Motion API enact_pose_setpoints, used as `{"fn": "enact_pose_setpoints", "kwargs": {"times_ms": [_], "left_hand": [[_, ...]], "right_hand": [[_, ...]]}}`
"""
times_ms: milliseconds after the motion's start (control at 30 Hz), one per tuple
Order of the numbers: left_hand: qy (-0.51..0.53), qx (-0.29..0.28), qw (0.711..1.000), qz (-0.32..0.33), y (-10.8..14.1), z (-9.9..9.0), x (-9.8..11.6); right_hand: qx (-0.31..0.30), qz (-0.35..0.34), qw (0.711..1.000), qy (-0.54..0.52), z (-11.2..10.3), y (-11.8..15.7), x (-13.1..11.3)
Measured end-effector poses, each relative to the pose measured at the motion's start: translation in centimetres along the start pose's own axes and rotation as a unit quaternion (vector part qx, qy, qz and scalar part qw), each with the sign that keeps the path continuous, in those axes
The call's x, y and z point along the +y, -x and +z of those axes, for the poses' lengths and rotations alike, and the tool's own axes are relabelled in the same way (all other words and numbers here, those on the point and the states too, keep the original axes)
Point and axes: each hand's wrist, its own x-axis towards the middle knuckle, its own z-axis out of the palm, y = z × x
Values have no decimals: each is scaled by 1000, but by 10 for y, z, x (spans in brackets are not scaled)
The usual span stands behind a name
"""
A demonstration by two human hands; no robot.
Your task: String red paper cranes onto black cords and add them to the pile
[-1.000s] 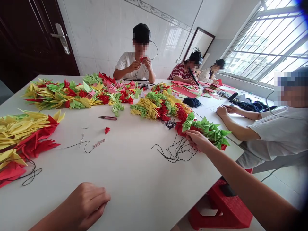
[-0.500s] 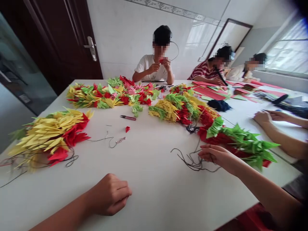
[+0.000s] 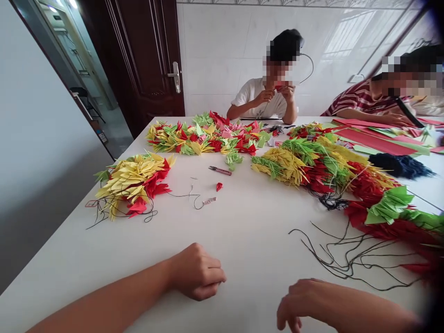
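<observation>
My left hand (image 3: pixel 196 273) rests on the white table (image 3: pixel 249 231) in a loose fist, holding nothing. My right hand (image 3: pixel 298 300) sits near the front edge with its fingers slightly apart, also empty. Closest to it, loose black threads (image 3: pixel 347 259) trail from a long strand of folded red, green and yellow paper pieces (image 3: pixel 381 212). Further left lies a heap of yellow and red folded paper (image 3: pixel 132 182). Between the hands and that heap are small red-handled snips (image 3: pixel 220 170) and a single red paper piece (image 3: pixel 219 186).
Another mass of folded paper (image 3: pixel 204 134) lies at the far side of the table. A seated person (image 3: pixel 260 99) works a small red piece there. A person in a striped shirt (image 3: pixel 364 99) sits at the right, beside red paper sheets (image 3: pixel 374 141) and a dark tassel bundle (image 3: pixel 398 165).
The view has swung left. My right hand has let go of nothing but has drawn back from the black threads toward the near table edge. My left hand stays in a loose fist.
</observation>
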Motion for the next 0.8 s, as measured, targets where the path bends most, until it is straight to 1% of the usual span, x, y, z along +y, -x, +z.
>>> {"fn": "enact_pose_setpoints", "kwargs": {"times_ms": [33,67,133,200,267,333,400,467,533,633,700,800], "left_hand": [[-1,1,1000,-2,0,-1,0],[-2,-3,1000,-3,-1,-1,1],[-9,-19,1000,-12,-1,-2,2],[-12,-33,999,-20,-1,-2,2],[-9,-36,999,-21,0,-1,2],[-5,-33,999,-15,1,1,1],[-2,-27,1000,-13,1,3,0],[1,-22,1000,-17,2,5,0],[4,-16,1000,-23,2,6,0],[10,-17,999,-30,2,7,0],[11,-30,999,-37,2,7,0],[10,-50,998,-44,2,8,1]], "right_hand": [[-8,-30,999,23,-6,-12,-14],[8,-61,997,37,-12,-27,-25],[66,-103,991,61,-28,-65,-39],[128,-115,984,53,-43,-111,-48],[192,-108,973,64,-57,-161,-58],[219,-75,968,100,-65,-208,-70],[238,-61,962,121,-67,-247,-84],[265,-50,951,150,-63,-276,-96],[285,-46,943,167,-57,-293,-103],[296,-53,939,169,-53,-303,-104],[300,-58,939,157,-57,-303,-101],[306,-62,943,117,-73,-295,-100]]}}
